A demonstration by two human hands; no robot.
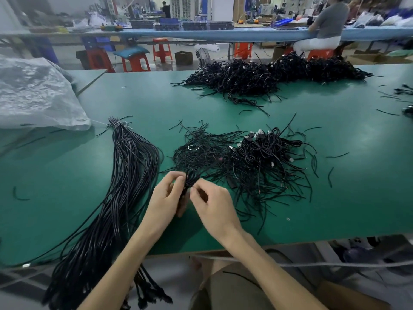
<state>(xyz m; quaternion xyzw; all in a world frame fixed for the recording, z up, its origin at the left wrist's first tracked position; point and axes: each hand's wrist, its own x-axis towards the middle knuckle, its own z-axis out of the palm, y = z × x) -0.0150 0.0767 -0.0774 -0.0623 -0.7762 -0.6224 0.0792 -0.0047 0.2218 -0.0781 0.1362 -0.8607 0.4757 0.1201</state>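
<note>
Bare forearms rise from the lower edge of the head view and meet over the near middle of the green worktop (346,198). There a short black cable (189,178), folded into a small hank, is held just above the surface. The left grip (166,198) is clenched round the hank's lower half, fingers curled about the gathered strands. The right grip (214,204) pinches the hank at its waist between thumb and forefinger, with loops fanning out above the pinch. Whether a tie or the cable's own tail goes round the waist is too small to tell.

The cable looks light, thin and limp, with enough spring for the loops to splay if the pinch slackens, and its smooth jacket seems apt to slide. The best hold appears to be the waist, where all the strands cross, rather than a single loop or a plug end.

Left of the hands, a long bundle of cables (131,166), bound at its far end, trails over the worktop's near edge. Just beyond the hands lies a loose tangle of wires (201,151), touching a heap of coiled hanks (263,153) with plugs showing. A larger black heap (268,74) sits well apart at the far side, and a clear plastic bag (38,95) slumps at far left. A seated worker (330,21) occupies another worktop behind.
</note>
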